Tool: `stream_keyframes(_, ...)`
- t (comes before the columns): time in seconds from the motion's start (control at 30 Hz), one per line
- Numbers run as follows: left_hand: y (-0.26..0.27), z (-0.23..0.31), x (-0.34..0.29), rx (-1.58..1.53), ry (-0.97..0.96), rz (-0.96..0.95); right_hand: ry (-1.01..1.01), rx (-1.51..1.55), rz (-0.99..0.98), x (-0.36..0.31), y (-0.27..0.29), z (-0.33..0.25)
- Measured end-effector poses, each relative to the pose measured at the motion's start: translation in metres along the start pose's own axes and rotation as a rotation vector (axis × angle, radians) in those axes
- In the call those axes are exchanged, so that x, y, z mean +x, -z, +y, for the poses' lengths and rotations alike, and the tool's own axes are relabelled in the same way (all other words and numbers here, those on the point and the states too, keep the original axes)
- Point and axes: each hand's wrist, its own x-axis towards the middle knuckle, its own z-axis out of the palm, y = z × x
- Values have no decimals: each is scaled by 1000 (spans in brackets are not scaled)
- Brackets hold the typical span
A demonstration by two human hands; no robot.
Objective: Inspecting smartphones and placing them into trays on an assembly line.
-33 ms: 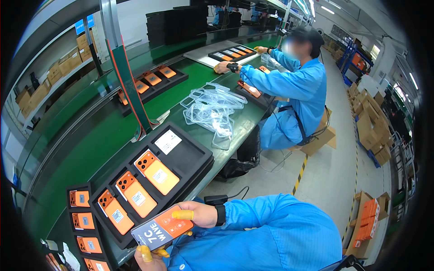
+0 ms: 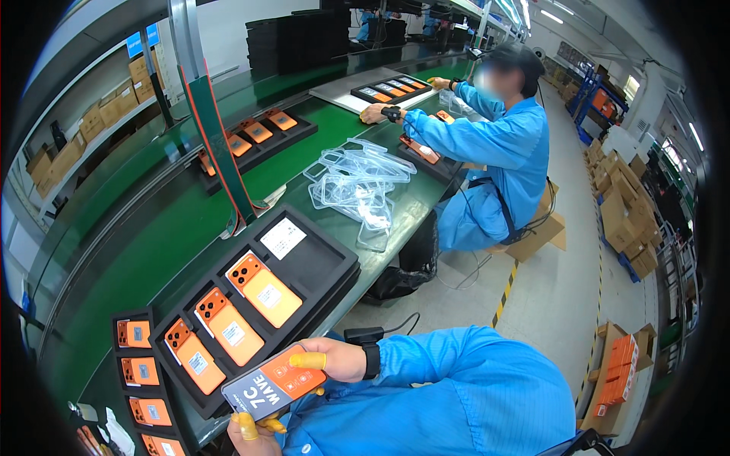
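Between my two hands is a smartphone point(image 2: 268, 389), its face covered by a grey and orange printed film. My left hand point(image 2: 252, 436) grips its lower left corner, while my right hand point(image 2: 341, 360) pinches the opposite end. Yellow finger cots cover several of my fingertips. Just beyond the phone lies a black tray point(image 2: 313, 255) on top of a stack. It holds three orange phones point(image 2: 268, 295), camera ends away from me, each with a white label. In its far slot is a white label sheet point(image 2: 283, 239) and no phone.
At the left, another black tray point(image 2: 122, 380) carries several orange phones. Clear phone cases point(image 2: 365, 182) lie piled on the green bench. A co-worker in blue point(image 2: 487, 144) handles a tray of phones point(image 2: 391, 90) farther along. A green post point(image 2: 217, 137) rises beside my tray.
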Motion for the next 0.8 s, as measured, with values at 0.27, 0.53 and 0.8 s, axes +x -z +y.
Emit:
stream_keyframes(0.27,6,-7,7,-240,82,-144,78,84,-11,3,-2,-1)
stream_keyframes(0.53,-7,-10,13,-262,-132,-313,81,117,12,12,-15,3)
stream_keyframes(0.8,-6,-8,19,-287,-160,-100,-88,-246,-97,1,0,2)
